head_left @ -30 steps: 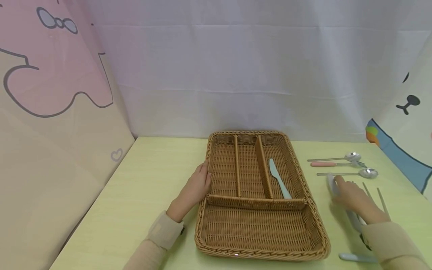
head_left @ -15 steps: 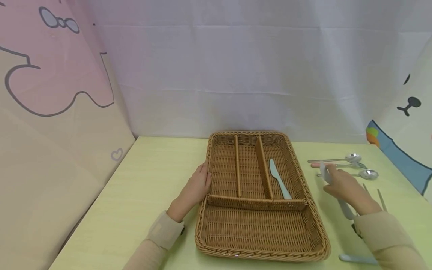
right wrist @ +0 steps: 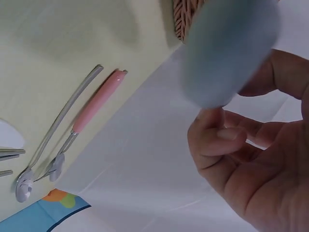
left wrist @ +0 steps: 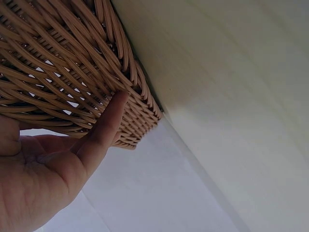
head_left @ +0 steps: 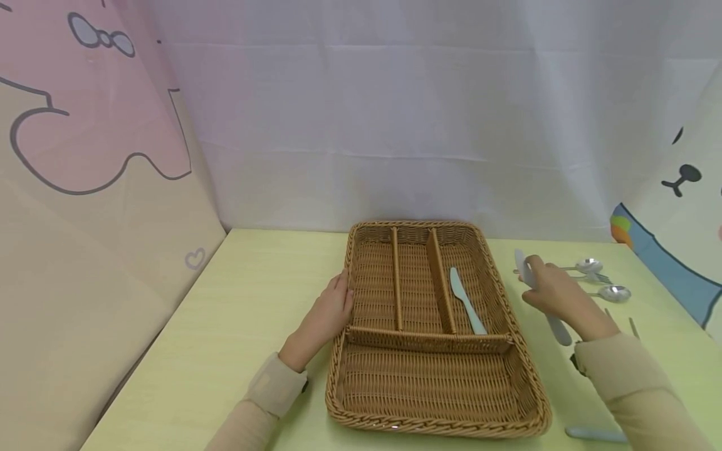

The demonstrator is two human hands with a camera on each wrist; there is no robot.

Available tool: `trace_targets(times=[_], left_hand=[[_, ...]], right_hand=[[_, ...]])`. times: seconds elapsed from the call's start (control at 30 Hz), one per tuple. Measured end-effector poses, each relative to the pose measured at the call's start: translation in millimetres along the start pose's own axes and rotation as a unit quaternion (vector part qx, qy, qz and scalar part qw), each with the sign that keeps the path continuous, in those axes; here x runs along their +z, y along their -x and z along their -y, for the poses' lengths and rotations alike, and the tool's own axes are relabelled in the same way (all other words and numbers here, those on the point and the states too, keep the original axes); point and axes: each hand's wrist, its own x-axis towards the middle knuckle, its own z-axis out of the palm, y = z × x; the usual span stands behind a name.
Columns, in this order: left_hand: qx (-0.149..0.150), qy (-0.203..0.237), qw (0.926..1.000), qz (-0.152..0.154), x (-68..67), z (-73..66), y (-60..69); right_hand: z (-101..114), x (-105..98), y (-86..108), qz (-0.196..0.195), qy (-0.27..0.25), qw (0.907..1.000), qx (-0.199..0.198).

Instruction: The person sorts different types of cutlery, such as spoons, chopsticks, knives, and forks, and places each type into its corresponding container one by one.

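"One pale yellow table (head_left: pixel 242 294) is bearing all this?"

"Yes, a wicker basket (head_left: pixel 429 382) is sitting mid-table. The left hand (head_left: pixel 324 310) is gripping its left rim, a finger lying along the outer wall."

"And the right hand (head_left: pixel 555 291)?"

"It's pinching a grey-blue knife (head_left: pixel 558 330), right of the basket. A mint knife (head_left: pixel 467 302) is lying in the far right compartment."

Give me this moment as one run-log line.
left hand: touches left side of basket | right hand: holds grey-blue utensil, right of basket | light-blue knife: in basket's rear-right compartment
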Motion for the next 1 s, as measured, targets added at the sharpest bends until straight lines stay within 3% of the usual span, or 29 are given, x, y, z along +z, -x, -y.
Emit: trace_targets(times=[0.33,0.6,1.0], left_hand=[[0.008,-0.003,1.0,-0.003,0.9,0.8,-0.5],[0.004,0.0,1.0,-0.001,0.0,0.7,-0.1],[0.008,0.001,1.0,-0.005,1.8,1.8,-0.2]], right_hand=[[24.3,-5.3,-11.7,-0.007,0.007,0.9998,-0.019],[43.8,-4.9,-23.1,0.008,-0.003,0.9999,-0.011],[53.7,5.0,-35.1,0.008,-0.005,0.9991,-0.042]])
